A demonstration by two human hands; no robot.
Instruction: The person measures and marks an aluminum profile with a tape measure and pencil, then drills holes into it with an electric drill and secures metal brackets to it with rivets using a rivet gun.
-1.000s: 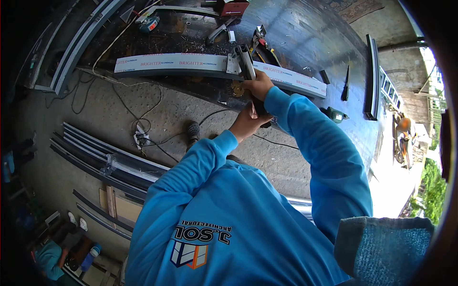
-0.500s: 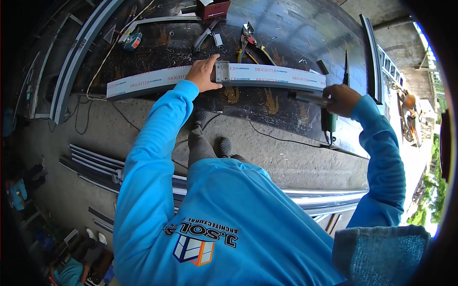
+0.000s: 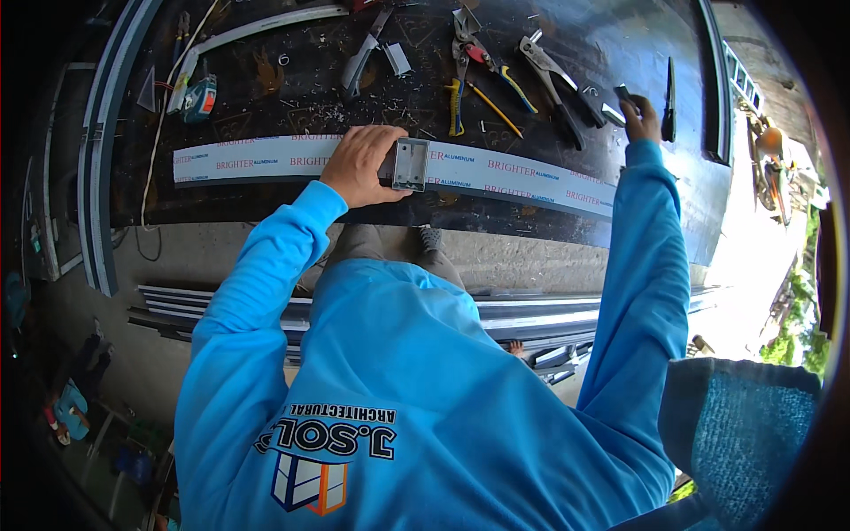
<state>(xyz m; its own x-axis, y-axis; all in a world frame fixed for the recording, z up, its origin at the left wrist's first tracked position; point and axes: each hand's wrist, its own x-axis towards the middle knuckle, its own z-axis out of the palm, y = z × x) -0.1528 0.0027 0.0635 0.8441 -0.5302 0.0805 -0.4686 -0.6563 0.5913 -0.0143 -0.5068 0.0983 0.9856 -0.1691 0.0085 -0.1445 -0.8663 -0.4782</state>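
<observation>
A long, film-covered metal profile (image 3: 496,177) lies along the near side of the dark worktable. My left hand (image 3: 361,166) pinches a small grey open metal box (image 3: 410,165) between thumb and fingers, holding it on the profile. Further off, toward the right, my right hand (image 3: 644,122) has its fingers closed on a short dark piece (image 3: 623,93) lying on the tabletop. Just left of those fingers rests a long-handled tool resembling a hand riveter (image 3: 551,75), one handle end close to the hand. A black pointed tool (image 3: 670,99) lies right of the hand.
Pliers with blue-yellow handles (image 3: 482,66), a yellow pencil (image 3: 496,111), a utility knife (image 3: 363,62) and a teal tool (image 3: 200,97) lie on the worktable (image 3: 292,111). Long profiles (image 3: 111,133) stand at the left edge; more (image 3: 531,314) lie on the floor behind me.
My right hand has moved away from me, from the profile's right end to the short dark piece. The long-handled tool now lies on the table. My left hand still holds the box.
</observation>
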